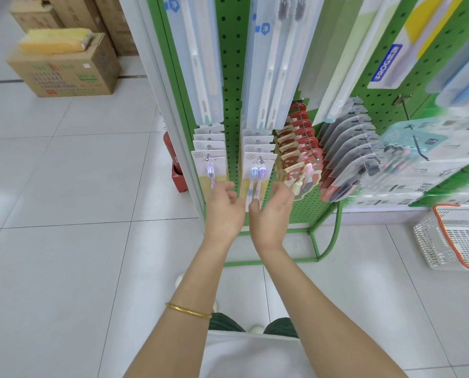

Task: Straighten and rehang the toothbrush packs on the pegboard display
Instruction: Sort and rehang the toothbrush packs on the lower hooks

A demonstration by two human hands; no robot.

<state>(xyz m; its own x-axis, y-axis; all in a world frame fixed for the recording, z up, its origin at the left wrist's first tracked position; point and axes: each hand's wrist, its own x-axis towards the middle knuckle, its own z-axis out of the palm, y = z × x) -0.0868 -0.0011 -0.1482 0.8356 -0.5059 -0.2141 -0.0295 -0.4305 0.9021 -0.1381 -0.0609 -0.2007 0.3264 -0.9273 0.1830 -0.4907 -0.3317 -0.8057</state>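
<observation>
A green pegboard stand (232, 105) carries rows of toothbrush packs on metal pegs. A stack of white packs with one purple brush (210, 165) hangs at the lower left. Beside it hangs a stack of white twin-brush packs (256, 175). My left hand (223, 207) and my right hand (272, 211) are raised with palms facing each other, either side of the twin pack's lower end. My left fingers curl loosely near the single-brush pack's lower corner. My right thumb touches the twin pack's bottom edge. Neither hand clearly grips a pack.
Red-backed packs (296, 148) and clear blister packs (347, 151) fan out to the right, long pale packs (271, 64) hang above. A white basket with an orange rim (457, 236) sits on the floor at right. Cardboard boxes (64, 66) stand far left, a red extinguisher (177, 170) by the stand.
</observation>
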